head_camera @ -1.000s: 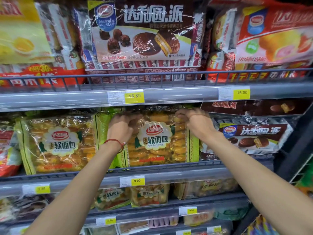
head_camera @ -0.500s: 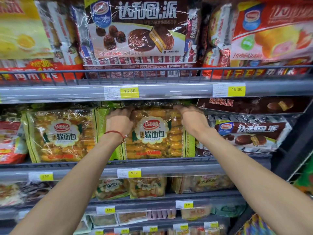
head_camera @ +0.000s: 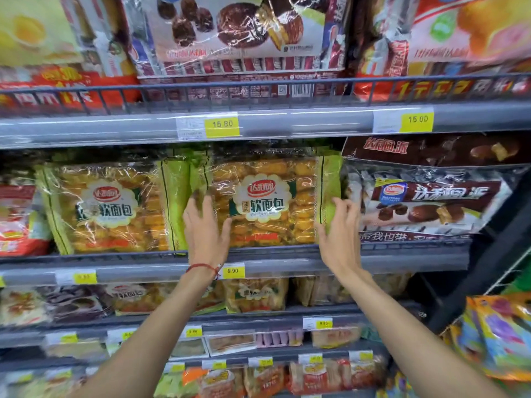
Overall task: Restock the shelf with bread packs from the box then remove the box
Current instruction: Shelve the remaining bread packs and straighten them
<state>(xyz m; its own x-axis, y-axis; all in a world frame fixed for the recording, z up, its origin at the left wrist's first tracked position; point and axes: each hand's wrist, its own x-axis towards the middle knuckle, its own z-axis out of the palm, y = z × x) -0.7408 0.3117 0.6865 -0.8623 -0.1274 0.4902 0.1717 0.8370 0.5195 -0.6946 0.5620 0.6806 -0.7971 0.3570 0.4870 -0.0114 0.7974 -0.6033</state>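
Observation:
A green-edged bread pack (head_camera: 267, 202) with a white label stands upright on the middle shelf (head_camera: 287, 261), behind its low rail. My left hand (head_camera: 205, 231) lies flat against the pack's lower left part, fingers spread. My right hand (head_camera: 339, 234) is at the pack's lower right edge, fingers apart and loosely curved, touching the green side strip. Neither hand grips the pack. A second identical bread pack (head_camera: 106, 208) stands to the left of it. The box is out of sight.
Chocolate pie packs (head_camera: 425, 196) fill the shelf to the right, red snack bags (head_camera: 17, 219) to the left. The shelf above (head_camera: 287, 122) holds large pie packs. Lower shelves carry more bread packs. A dark upright post (head_camera: 488, 254) stands at the right.
Both hands have slid down from the top corners of the bread pack to its lower sides and opened. The view has moved closer to the shelf.

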